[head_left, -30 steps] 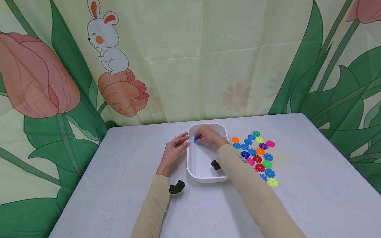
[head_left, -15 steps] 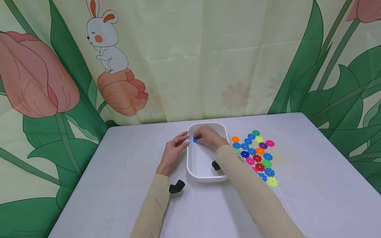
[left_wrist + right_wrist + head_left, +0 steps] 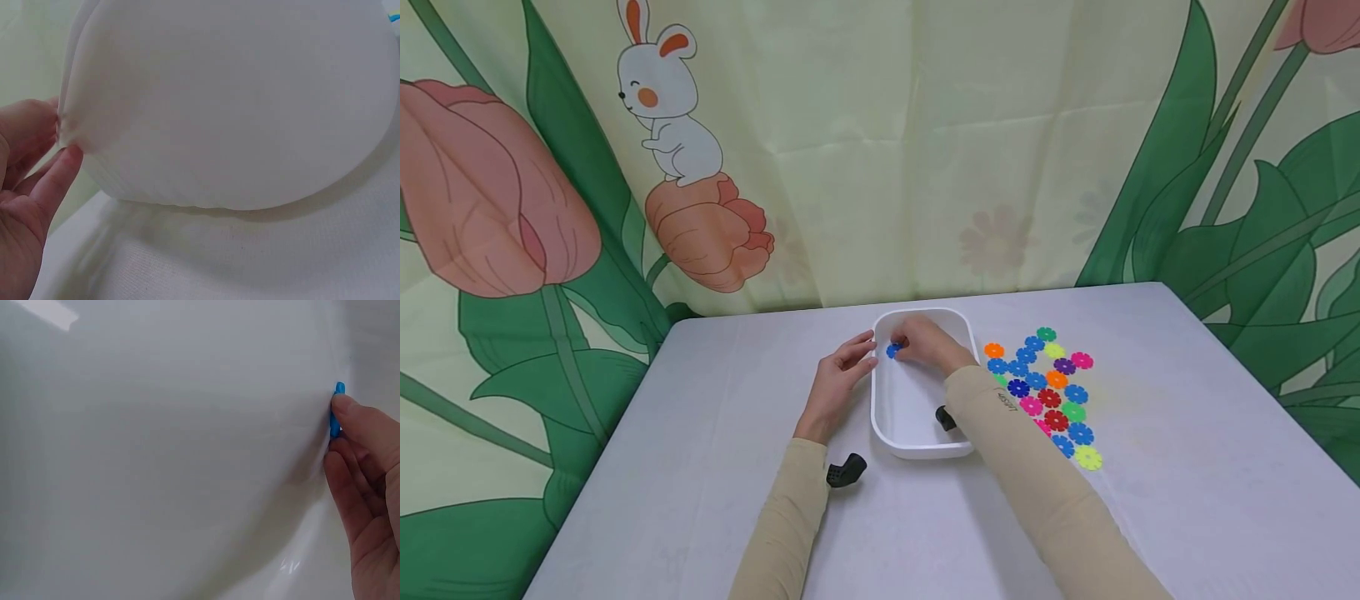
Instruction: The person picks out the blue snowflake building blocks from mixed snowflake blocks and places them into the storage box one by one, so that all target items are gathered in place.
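Inside the white plastic tray (image 3: 917, 452), my right hand (image 3: 931, 343) pinches a blue notched flower disc (image 3: 892, 351) near the left wall. In the right wrist view the disc (image 3: 336, 411) is seen edge-on under the thumb, against the tray's white surface. My left hand (image 3: 837, 387) stands outside the tray, its fingers fairly straight and the fingertips touching the left wall. The left wrist view shows the fingertips (image 3: 72, 154) of that hand against the tray's outer side (image 3: 231, 112).
Several coloured flower discs (image 3: 1056, 380) lie flat on the white table (image 3: 1172, 400), right of the tray. The right forearm (image 3: 1037, 475) crosses the tray's right rim and covers part of them. A black wrist device (image 3: 847, 471) sits beside the left sleeve. A printed curtain (image 3: 865, 150) hangs behind.
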`<state>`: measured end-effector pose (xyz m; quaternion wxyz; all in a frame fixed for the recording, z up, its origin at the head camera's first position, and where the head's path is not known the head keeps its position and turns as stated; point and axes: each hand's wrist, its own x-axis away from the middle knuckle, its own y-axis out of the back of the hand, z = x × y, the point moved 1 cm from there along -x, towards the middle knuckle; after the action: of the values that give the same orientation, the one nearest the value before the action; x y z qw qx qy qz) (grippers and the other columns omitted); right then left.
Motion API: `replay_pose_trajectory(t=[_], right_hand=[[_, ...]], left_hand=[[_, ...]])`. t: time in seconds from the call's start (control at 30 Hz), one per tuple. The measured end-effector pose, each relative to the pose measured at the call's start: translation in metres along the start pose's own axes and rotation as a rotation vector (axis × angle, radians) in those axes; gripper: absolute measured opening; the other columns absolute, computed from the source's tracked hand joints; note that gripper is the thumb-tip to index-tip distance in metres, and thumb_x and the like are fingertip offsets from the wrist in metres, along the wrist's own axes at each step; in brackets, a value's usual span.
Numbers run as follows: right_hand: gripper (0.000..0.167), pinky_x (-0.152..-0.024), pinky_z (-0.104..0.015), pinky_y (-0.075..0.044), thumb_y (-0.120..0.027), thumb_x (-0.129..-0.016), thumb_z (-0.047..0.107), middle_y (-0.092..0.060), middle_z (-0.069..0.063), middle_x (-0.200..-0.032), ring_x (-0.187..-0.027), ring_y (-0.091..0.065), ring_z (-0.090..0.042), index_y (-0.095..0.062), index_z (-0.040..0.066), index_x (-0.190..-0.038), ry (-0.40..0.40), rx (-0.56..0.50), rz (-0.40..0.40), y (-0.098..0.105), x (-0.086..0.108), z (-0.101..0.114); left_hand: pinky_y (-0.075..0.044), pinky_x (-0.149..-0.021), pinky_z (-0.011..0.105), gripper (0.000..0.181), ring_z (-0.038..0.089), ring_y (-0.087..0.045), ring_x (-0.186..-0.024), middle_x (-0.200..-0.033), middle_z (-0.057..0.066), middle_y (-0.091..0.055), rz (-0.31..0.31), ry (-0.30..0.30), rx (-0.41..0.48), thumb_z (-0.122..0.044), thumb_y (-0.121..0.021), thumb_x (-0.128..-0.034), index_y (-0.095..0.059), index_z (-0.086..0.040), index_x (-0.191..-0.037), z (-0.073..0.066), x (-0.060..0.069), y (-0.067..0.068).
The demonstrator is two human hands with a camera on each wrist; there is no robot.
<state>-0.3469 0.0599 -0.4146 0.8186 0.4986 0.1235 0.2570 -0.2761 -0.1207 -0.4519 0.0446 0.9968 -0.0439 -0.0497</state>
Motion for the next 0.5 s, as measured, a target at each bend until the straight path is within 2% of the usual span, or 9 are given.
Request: replay_pose_trajectory(t=[0.5], right_hand=[[0.020,-0.093,-0.034,-0.051,-0.075,-0.086,0.011,-0.073,-0.009,-0.095,-0.088,-0.062,-0.021,-0.074,0.002,-0.105,0.007,0.027,-0.011,-0.0014,-0.0018,-0.0017]], left_hand=[[-0.041,-0.107,0.030,0.032,0.011,-0.050,-0.129,-0.136,-0.013,-0.056,-0.005,-0.001,-0.012,-0.020,-0.069,-0.0921,-0.069,-0.009,-0.123,-0.0010,0.0008,-0.0002]])
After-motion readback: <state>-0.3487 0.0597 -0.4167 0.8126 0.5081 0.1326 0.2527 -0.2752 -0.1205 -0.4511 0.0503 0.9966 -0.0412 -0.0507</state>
